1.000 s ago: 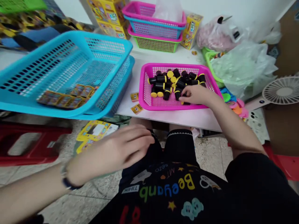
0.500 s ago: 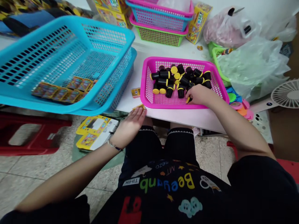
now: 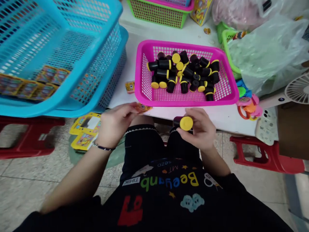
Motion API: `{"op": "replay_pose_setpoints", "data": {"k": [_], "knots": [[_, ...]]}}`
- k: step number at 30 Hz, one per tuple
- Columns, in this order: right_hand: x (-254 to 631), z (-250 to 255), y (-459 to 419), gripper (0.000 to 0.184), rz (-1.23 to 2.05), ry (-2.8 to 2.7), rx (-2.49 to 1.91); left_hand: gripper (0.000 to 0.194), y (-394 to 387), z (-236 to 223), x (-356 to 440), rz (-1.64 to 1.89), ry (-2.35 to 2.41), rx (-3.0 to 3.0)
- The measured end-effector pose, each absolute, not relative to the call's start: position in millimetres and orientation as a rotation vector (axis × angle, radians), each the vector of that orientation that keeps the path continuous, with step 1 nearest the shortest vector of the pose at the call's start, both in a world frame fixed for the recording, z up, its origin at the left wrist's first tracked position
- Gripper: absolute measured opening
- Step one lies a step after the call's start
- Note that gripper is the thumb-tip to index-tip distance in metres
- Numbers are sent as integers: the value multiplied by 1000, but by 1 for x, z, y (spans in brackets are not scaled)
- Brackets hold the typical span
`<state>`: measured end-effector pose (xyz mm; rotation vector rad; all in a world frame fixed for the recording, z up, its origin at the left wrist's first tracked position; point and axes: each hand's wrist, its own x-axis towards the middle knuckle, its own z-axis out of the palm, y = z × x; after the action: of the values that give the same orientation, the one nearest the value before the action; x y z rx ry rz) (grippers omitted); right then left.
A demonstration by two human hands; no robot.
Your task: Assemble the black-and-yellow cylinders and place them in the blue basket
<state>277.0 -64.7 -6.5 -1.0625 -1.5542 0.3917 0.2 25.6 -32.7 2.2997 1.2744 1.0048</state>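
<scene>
Between the thumb and fingers of my right hand (image 3: 201, 130) is a small black canister with a yellow lid (image 3: 186, 123), lid turned toward me, just off the table's front edge. My left hand (image 3: 114, 122) pinches a small yellow printed piece (image 3: 144, 108) at the table edge; whether it is a card or a packet I cannot tell. Behind both hands stands a pink basket (image 3: 183, 103) with many similar canisters (image 3: 171, 86) lying in it at all angles. Another small yellow printed piece (image 3: 129, 87) lies left of this basket.
Large blue baskets (image 3: 106, 77), nested, stand at left with yellow printed packs (image 3: 45, 91) inside. A green basket (image 3: 156, 14) is at the back. On the right are plastic bags (image 3: 263, 48), a fan (image 3: 298, 91) and a phone (image 3: 266, 127). Red stools (image 3: 263, 154) stand below.
My right hand has come out of the pink basket toward me, bringing a canister. My left hand has gone from lying flat over the yellow piece to pinching it. The view has tilted down.
</scene>
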Motion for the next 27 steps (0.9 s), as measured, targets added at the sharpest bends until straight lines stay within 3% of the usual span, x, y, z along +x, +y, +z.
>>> {"op": "replay_pose_setpoints", "data": {"k": [3,5,12,27], "knots": [[281,-13,-69,36,458,-1579,-1060,5,2,-26,12,1296,1322,2014],[286,-13,-71,35,510,-1568,-1102,9,-17,-23,25,1379,1202,1818],[286,-8,-78,33,457,-1560,-1153,25,-54,-23,75,1017,956,1277],[269,-14,-84,35,893,-1030,-1009,41,-66,-32,84,949,902,1722]]}}
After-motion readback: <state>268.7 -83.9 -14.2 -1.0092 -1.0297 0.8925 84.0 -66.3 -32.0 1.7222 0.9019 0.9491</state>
